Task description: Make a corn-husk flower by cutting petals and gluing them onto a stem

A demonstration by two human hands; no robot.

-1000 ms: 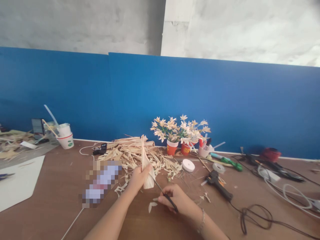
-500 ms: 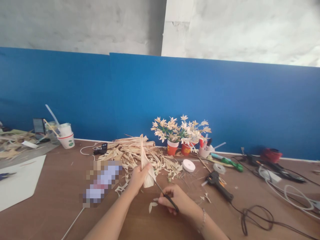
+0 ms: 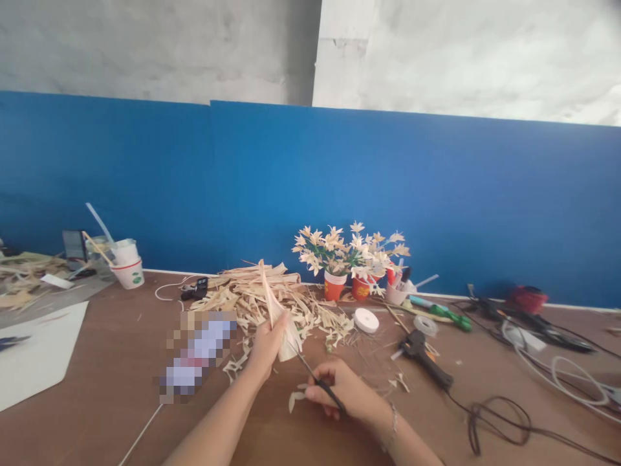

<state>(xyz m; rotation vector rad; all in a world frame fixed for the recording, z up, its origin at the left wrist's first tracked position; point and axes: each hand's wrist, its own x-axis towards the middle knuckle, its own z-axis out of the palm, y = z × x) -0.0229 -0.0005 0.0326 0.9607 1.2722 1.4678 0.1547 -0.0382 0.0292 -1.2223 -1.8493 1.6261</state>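
A pale, dry husk sheet (image 3: 290,341) is pinched in my left hand (image 3: 268,344), its long narrow tip pointing up and slightly left. My right hand (image 3: 338,388) grips black-handled scissors (image 3: 328,393), whose blades reach the lower right edge of the husk. Small cut pale pieces (image 3: 294,399) are just left of my right fingers, on the table. Behind my left hand spreads a heap of dry husks (image 3: 257,288).
Beyond the hands stand red cups (image 3: 334,288) with husk flowers (image 3: 359,251) and a white roll (image 3: 366,320). A glue gun (image 3: 425,360) with a looped cable lies right. Left are a blurred-out phone-like object (image 3: 198,356), a white board (image 3: 43,349) and a paper cup (image 3: 129,273).
The husk in my left hand has tilted, its tip moving left. My right hand with the scissors has barely moved.
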